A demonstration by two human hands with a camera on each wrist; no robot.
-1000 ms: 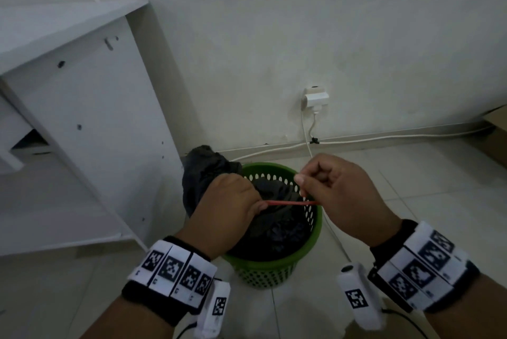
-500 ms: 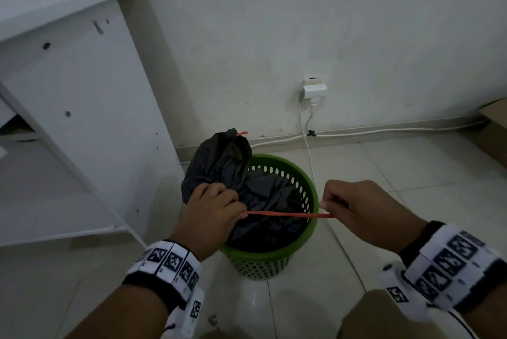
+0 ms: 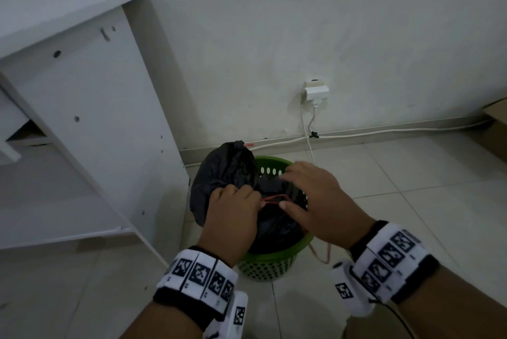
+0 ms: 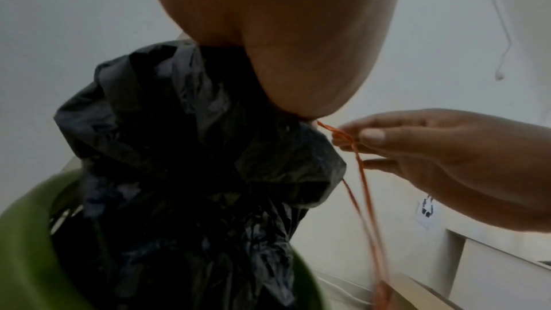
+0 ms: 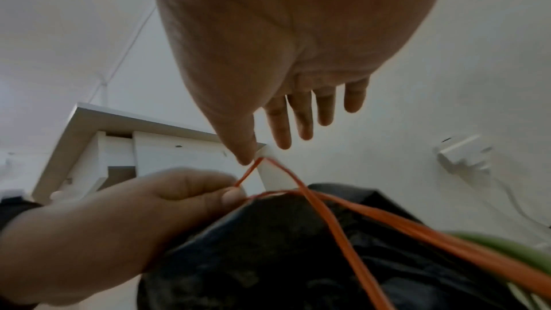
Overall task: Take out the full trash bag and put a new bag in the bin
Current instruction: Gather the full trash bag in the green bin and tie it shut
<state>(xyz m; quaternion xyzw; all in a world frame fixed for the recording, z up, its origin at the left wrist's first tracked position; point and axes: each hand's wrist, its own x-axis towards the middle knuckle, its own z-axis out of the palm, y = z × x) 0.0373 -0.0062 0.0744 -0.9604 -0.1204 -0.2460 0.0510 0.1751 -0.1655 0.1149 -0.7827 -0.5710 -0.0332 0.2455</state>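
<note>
A black trash bag [image 3: 225, 174] sits in the green perforated bin [image 3: 263, 267], its gathered top sticking up at the bin's left rim. My left hand [image 3: 233, 209] is curled over the bag's neck and pinches the red drawstring [image 3: 274, 197] between thumb and forefinger. My right hand [image 3: 310, 198] hovers over the bin with straight, spread fingers. Its thumb tip is hooked in a slack loop of the drawstring [image 5: 328, 216]. The rest of the drawstring [image 4: 363, 185] hangs down past the bin's right side. Most of the bag's body is hidden by both hands.
A white shelf unit [image 3: 96, 119] stands close on the bin's left. A wall socket with a plug [image 3: 315, 90] and white cables [image 3: 384, 133] run along the skirting behind. A cardboard box [image 3: 493, 124] sits at the far right. Tiled floor lies in front.
My right hand, which held the drawstring taut out to the right, has come back toward the left hand and spread its fingers. The string now lies in a slack loop.
</note>
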